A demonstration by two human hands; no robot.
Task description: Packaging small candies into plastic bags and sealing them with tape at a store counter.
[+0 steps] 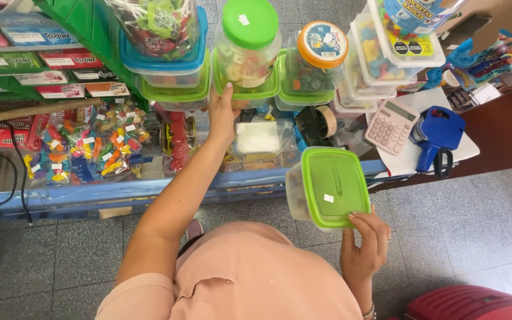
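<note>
My right hand (364, 243) holds a clear rectangular tub with a green lid (330, 186) by its near corner, low in front of the counter. My left hand (223, 112) reaches up and grips a green-lidded candy tub (250, 95) in the stacked row on the counter. A tall clear jar with a green screw lid (249, 35) stands on that tub, full of pale ring sweets.
More stacked candy tubs (167, 71) and a jar with an orange lid (321, 50) crowd the counter. A pink calculator (391, 123), a blue price gun (437, 136) and a tape roll (326, 120) lie to the right. Bagged sweets (84, 148) fill the left. A red case (469, 303) sits on the tiled floor.
</note>
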